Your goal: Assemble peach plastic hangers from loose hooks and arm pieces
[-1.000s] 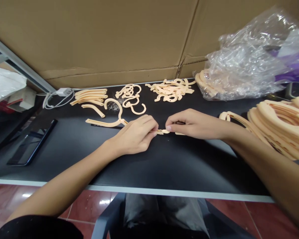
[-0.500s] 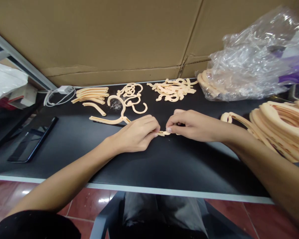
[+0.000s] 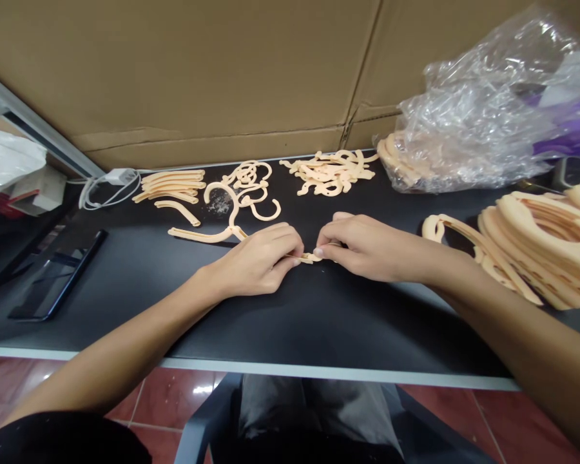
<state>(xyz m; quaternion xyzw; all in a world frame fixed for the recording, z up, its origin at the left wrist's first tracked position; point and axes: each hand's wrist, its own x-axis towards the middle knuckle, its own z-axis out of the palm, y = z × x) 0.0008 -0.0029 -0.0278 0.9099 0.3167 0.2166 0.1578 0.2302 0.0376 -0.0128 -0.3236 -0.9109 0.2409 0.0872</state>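
A cream plastic hanger [image 3: 200, 236] lies on the black table, its hook pointing away from me and one arm stretching left. Its other arm runs right, under my left hand [image 3: 261, 261], whose fingers are closed around it. My right hand [image 3: 362, 248] pinches a small cream piece [image 3: 315, 256] at the tip of that arm, with thumb and index finger pressed together. Most of the piece is hidden by the right fingers. The two hands are close together, a short gap between their fingertips.
Behind are a stack of hanger arms [image 3: 171, 183], several hooks [image 3: 249, 174] and a pile of curved pieces [image 3: 336, 171]. A clear plastic bag [image 3: 468, 135] stands back right, with stacked hangers [image 3: 551, 245] before it. At left lie a phone [image 3: 58, 277] and a white cable [image 3: 109, 190].
The whole view has shifted slightly. My right hand has come a little closer to the left one, bringing its fingertips onto the end of the hanger arm.
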